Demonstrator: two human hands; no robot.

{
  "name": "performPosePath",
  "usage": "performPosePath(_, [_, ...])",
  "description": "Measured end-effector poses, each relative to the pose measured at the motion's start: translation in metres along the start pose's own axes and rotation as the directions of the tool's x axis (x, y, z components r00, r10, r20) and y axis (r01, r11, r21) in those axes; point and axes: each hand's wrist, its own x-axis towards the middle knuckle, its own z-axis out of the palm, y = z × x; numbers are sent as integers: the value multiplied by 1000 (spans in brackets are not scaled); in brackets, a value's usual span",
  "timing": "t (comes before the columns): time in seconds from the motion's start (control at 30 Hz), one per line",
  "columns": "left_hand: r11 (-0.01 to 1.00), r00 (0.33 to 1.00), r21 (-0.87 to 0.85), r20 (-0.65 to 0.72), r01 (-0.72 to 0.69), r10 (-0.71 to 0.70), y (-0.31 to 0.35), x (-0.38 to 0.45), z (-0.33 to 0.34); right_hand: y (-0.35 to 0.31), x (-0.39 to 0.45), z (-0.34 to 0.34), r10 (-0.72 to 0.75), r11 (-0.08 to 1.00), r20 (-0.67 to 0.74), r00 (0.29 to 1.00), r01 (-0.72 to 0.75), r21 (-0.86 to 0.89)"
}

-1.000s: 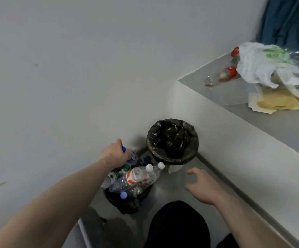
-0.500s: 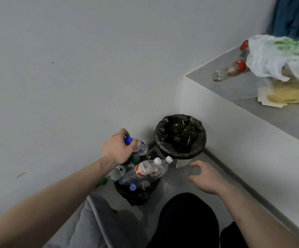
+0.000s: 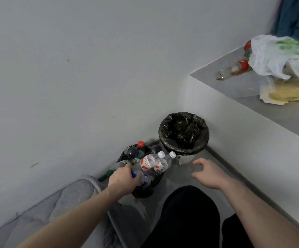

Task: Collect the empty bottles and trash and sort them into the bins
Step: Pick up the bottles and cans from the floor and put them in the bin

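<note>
My left hand (image 3: 122,179) grips a clear bottle with a blue cap (image 3: 142,179) at the near rim of a black-bagged bin (image 3: 143,191) on the floor, which is crammed with several plastic bottles (image 3: 151,163). To the right of it stands a second bin (image 3: 183,133), black-lined and holding only the crumpled liner. My right hand (image 3: 208,173) hovers open over the floor in front of that second bin, holding nothing. On the ledge at the upper right lie a red-labelled bottle (image 3: 233,69), a white plastic bag (image 3: 277,57) and yellow paper wrappers (image 3: 286,93).
The bins stand in a corner between the grey wall and the white ledge (image 3: 234,133). A grey mattress edge (image 3: 70,197) lies at the lower left. My dark-trousered knee (image 3: 184,217) is below the hands. Blue fabric (image 3: 295,15) hangs at the top right.
My left hand has carried the blue-capped bottle from the far side of the full bin down to its near rim. The right hand has stayed open beside the second bin.
</note>
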Motion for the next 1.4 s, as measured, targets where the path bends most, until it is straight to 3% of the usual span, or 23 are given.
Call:
performPosePath(0.23, [980, 989, -132, 8, 148, -148, -3, 10, 28, 10, 5, -5, 13, 1000, 24, 1000, -13, 1])
performPosePath(0.43, [981, 992, -160, -43, 113, -122, -6, 16, 41, 7, 10, -3, 1, 1000, 37, 999, -1, 0])
performPosePath(0.67, [939, 987, -307, 5, 157, -163, 1, 23, 46, 0, 10, 2, -24, 1000, 56, 998, 24, -5])
performPosePath(1.4, [947, 989, -292, -25, 135, -149, 5, 7, 33, 3, 5, 0, 9, 1000, 68, 998, -7, -21])
